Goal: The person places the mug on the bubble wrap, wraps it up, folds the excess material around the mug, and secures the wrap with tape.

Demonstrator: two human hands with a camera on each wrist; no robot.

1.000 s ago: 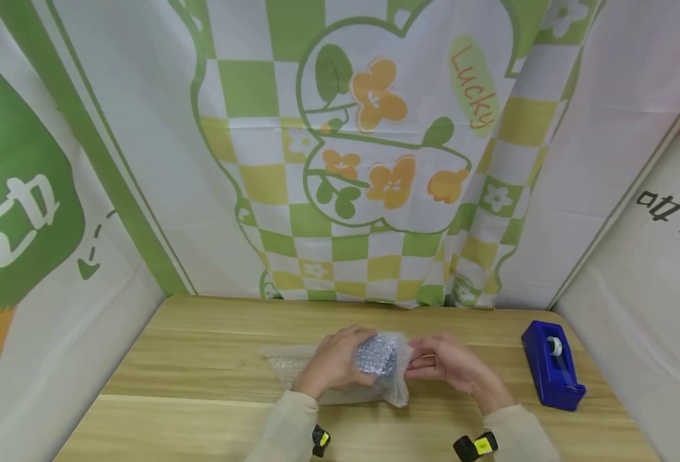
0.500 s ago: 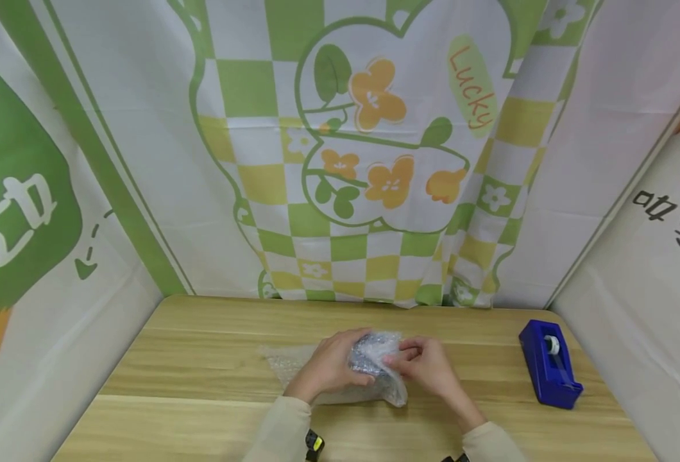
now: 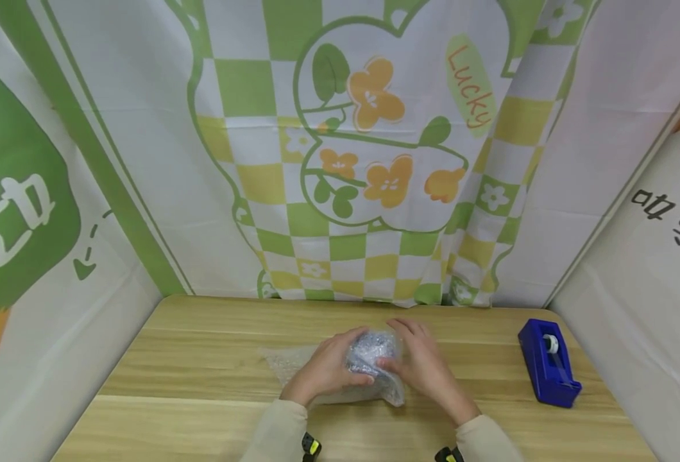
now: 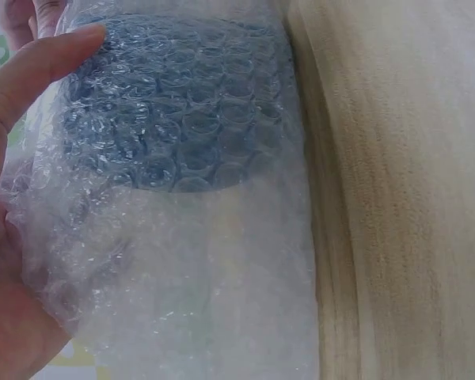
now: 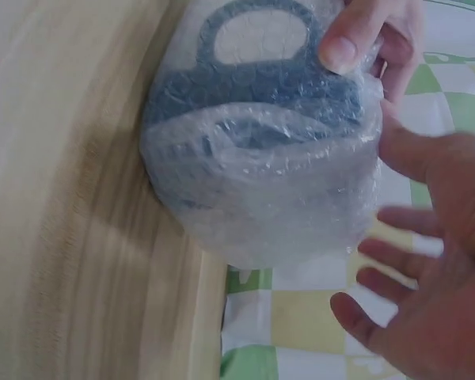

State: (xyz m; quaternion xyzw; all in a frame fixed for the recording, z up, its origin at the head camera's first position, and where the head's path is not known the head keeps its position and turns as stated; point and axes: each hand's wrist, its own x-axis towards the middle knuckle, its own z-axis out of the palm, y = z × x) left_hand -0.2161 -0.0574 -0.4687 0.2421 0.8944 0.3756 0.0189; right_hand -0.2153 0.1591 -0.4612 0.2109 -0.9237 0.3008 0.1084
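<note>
A blue mug (image 5: 190, 91) lies on its side, wrapped in clear bubble wrap (image 5: 285, 210). Its handle shows through the wrap in the right wrist view. My left hand (image 3: 325, 369) holds the bundle from the left, its thumb on the near side and its fingers over the far side. At the bundle's right end, the wrap is folded over the mug. My right hand (image 3: 423, 362) is there, its thumb touching the folded wrap. In the right wrist view, the other right fingers (image 5: 384, 285) are stretched out and spread, apart from the wrap.
A blue tape dispenser (image 3: 548, 366) with a roll of clear tape stands at the right of the wooden table (image 3: 201, 346). Loose bubble wrap trails left of the bundle, under my left hand. A patterned curtain (image 3: 369, 256) hangs behind the table.
My right hand has moved left from beside the wrap's right end, folding that end over the mug, and its fingers have since straightened. The left hand keeps its hold.
</note>
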